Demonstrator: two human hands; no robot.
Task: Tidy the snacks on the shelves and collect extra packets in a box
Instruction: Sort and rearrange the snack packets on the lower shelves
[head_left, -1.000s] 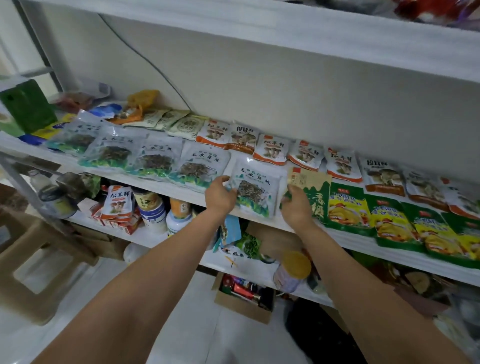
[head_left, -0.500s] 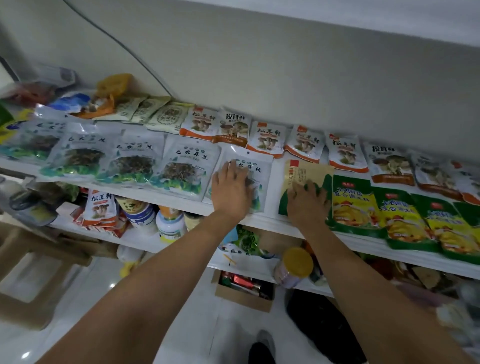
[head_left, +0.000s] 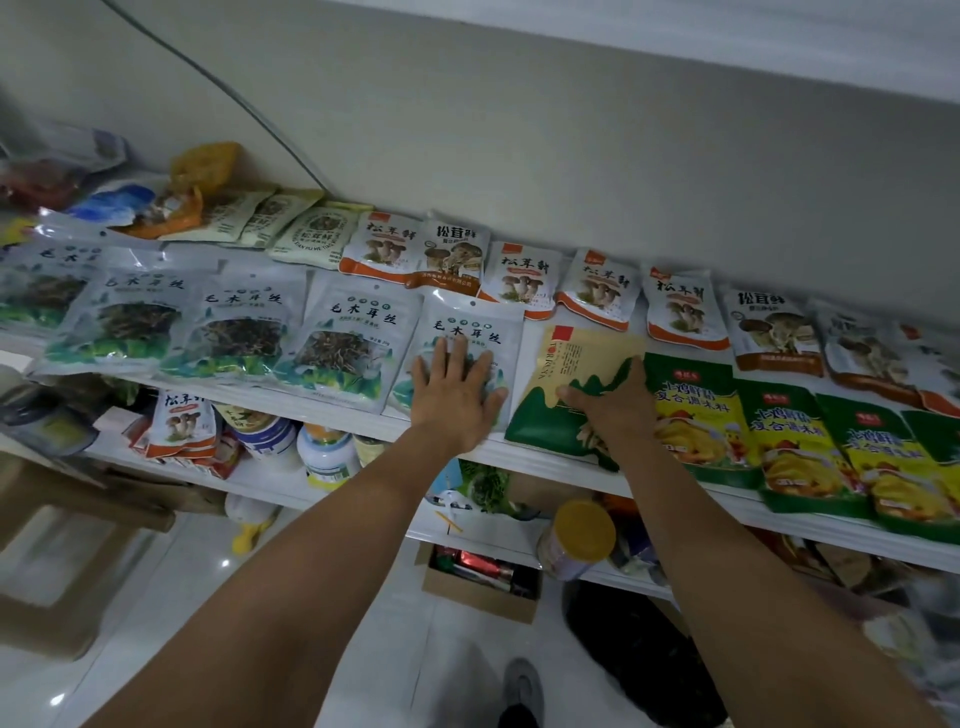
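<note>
Left hand (head_left: 457, 400) flat, fingers spread, pressing white packet (head_left: 467, 327); right hand (head_left: 615, 404) flat on gold-green packet (head_left: 576, 358)

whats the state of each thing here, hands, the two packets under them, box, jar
left hand, open, pressing flat on the white packet
right hand, open, pressing flat on the tan and green packet
white packet, lying flat on the shelf
tan and green packet, lying flat on the shelf
cardboard box, open on the floor, packets inside
jar, yellow lid on
</note>
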